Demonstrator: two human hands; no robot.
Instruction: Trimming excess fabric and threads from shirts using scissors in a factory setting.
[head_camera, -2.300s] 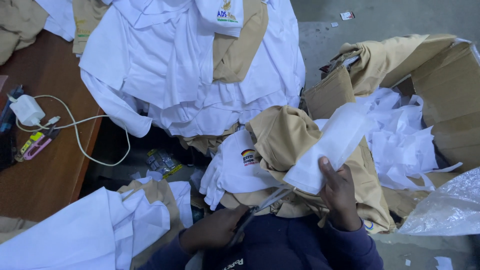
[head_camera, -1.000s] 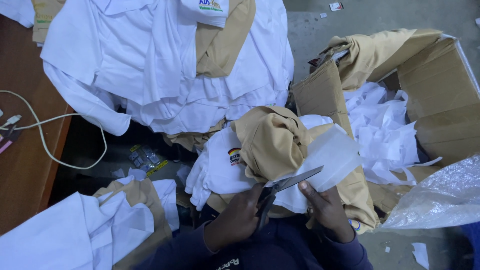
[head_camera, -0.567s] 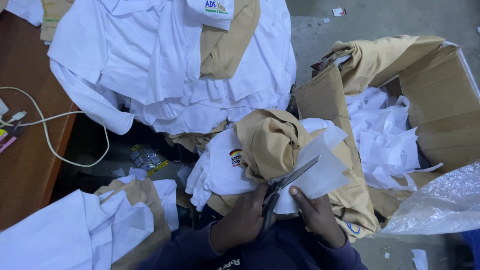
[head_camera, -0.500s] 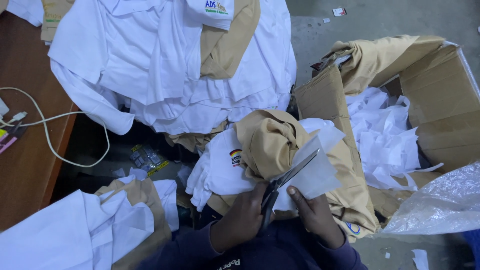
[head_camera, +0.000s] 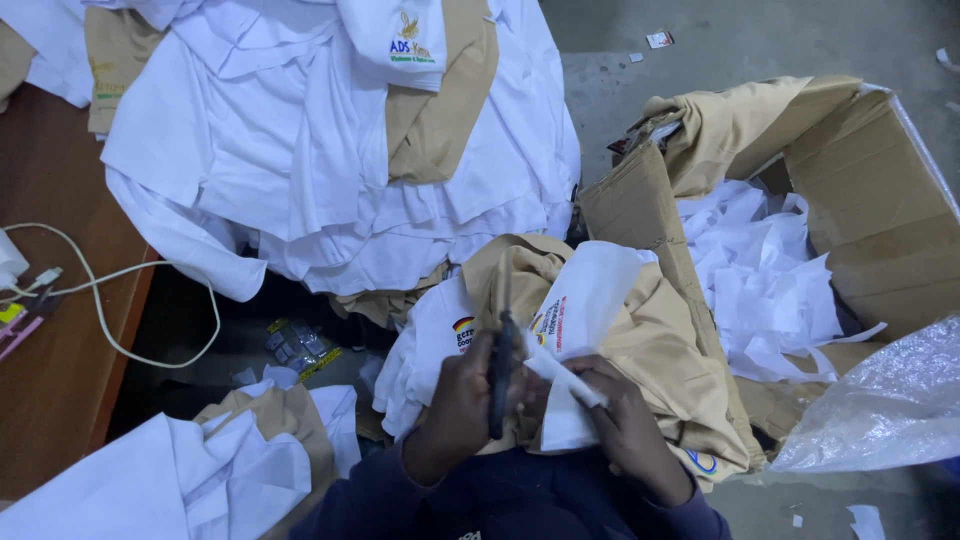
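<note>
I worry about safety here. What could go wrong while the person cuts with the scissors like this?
1. The right hand holds the white fabric piece right beside the scissors in the left hand; its fingers could be nicked.
2. The tan garment lies directly under the cut and might be snipped too.

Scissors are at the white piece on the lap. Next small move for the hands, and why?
Probably close the scissors for one short snip. The left hand holds them upright against the white fabric piece, and the right hand pinches that piece taut beside the blades. Whether the blades have already bitten in is hard to tell.
</note>
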